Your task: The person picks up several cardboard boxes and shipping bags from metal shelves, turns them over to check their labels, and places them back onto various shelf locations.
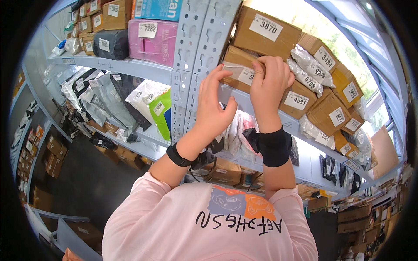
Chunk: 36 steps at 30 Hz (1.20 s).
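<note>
A brown cardboard box (pixel 241 57) with a white label lies at the front of the upper right shelf. My left hand (pixel 214 103) is at its left end, fingertips touching its front edge, thumb spread away with nothing in the grip. Across the right end of this box lies my right hand (pixel 271 85), its fingers bent and its thumb over part of the label. The right palm hides what lies under it. A larger cardboard box (pixel 266 28) stands behind. Just right of my right hand are silver-grey wrapped parcels (pixel 305 77) and another labelled carton (pixel 298 101).
A perforated metal upright (pixel 185 65) divides the shelves close to my left hand. Left of it sit a pink parcel (pixel 152 42) and a dark wrapped parcel (pixel 111 45), with bagged parcels (pixel 96 98) below. More cartons (pixel 328 114) crowd the right shelf.
</note>
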{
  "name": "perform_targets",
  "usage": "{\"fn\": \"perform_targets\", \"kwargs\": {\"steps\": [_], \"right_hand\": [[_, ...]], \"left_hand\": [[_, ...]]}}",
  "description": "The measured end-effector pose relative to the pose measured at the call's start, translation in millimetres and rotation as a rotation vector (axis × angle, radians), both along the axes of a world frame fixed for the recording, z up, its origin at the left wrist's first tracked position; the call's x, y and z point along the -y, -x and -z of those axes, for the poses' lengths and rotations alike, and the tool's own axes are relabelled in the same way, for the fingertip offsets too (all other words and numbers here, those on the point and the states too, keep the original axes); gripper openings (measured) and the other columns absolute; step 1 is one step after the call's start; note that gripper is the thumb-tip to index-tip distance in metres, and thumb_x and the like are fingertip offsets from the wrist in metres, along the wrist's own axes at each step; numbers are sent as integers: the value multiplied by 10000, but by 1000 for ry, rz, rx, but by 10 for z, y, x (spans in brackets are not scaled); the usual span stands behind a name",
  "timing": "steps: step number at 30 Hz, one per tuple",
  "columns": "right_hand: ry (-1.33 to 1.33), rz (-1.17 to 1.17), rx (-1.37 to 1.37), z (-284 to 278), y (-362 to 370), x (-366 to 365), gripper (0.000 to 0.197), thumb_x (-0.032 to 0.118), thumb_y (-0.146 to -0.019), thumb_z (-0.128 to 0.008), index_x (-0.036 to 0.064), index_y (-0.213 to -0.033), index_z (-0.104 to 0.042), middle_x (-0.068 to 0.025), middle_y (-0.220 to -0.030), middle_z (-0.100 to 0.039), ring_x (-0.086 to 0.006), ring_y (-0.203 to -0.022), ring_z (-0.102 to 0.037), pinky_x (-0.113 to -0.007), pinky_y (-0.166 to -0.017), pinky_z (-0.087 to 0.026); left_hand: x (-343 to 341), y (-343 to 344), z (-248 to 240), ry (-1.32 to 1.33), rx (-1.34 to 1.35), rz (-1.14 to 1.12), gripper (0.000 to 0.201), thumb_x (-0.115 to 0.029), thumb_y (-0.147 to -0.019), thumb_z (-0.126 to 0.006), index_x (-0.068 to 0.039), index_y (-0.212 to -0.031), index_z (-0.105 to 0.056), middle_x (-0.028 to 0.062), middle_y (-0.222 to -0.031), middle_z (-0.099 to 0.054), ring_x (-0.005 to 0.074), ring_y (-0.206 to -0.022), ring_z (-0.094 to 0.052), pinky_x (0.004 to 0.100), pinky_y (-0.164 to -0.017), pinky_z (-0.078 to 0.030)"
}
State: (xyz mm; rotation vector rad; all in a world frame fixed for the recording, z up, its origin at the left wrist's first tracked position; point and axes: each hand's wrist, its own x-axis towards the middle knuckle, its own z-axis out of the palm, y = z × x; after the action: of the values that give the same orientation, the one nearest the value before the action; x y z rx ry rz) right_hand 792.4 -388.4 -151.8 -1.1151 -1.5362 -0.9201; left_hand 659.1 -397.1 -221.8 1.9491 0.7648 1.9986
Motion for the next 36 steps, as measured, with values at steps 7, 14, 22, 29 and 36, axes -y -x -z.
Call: {"fn": "perform_targets", "kwargs": {"steps": [7,14,22,29,36], "right_hand": [[12,-42,33,-63,86,174,75,105,-862,-615,96,-935,-633,-48,-913,-576,-274,-955,-533,-428,-911,-344],[-24,228,440,-684,116,366,617,144,-800,-736,187,-1372,-511,-113,-1260,-543,-309,-1179,-509,-444,-1004,-377],[141,371,743,-950,25,154,941,227,-665,-847,260,-1485,-387,-119,-1351,-503,-298,-1239,-488,-486,-1029,-395],[236,394,744,-1029,55,67,960,169,-647,-851,254,-1483,-387,-122,-1271,-527,-294,-1167,-518,-480,-1001,-406],[80,351,627,-986,42,186,877,133,-693,-778,287,-1477,-417,-142,-1272,-481,-311,-1205,-458,-460,-1011,-357]], "left_hand": [[15,115,55,4,-21,64,469,6,-755,-576,-56,-1213,-499,201,-1434,-457,368,-1290,-461,419,-1050,-376],[52,330,-29,-82,-115,91,477,-12,-793,-570,-29,-1262,-483,202,-1393,-487,381,-1288,-464,430,-1086,-346],[-25,400,-1,-100,-183,156,503,-39,-820,-575,-17,-1309,-456,212,-1372,-490,389,-1300,-447,431,-1102,-331],[-68,501,27,-66,-181,251,513,-38,-821,-577,-11,-1317,-448,199,-1360,-492,384,-1299,-443,429,-1103,-330],[-106,660,21,-55,-182,301,530,-26,-812,-577,-10,-1325,-443,198,-1341,-495,386,-1278,-449,433,-1084,-345]]}}
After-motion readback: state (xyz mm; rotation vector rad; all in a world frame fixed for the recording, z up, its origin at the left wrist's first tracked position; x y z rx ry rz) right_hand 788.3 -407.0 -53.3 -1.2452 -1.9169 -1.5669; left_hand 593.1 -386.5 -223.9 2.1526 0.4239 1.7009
